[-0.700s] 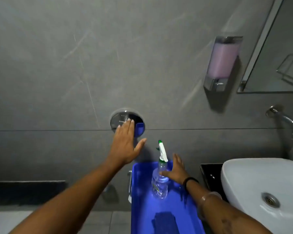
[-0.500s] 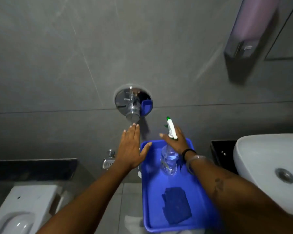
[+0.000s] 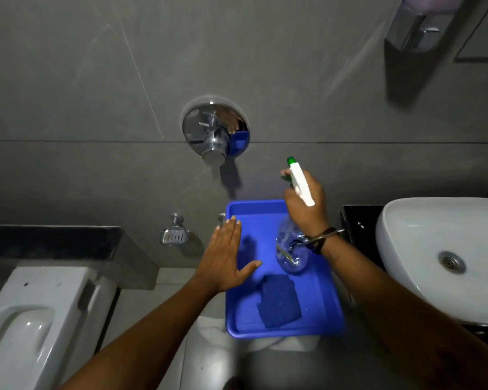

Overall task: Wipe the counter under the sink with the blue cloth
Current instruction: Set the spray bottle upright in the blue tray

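Spray bottle [image 3: 290, 249] label — unreadable — in right hand [image 3: 306, 204]

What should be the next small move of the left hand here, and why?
Probably the left hand, open and empty over the blue tray edge, should reach down and pick up the blue cloth. The cloth lies untouched in the tray, and the right hand already grips the spray bottle.

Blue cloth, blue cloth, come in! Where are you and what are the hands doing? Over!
Right hand gripping spray bottle. Left hand open, flat, over tray's left rim. Blue cloth untouched in blue tray. Nothing on top of it.
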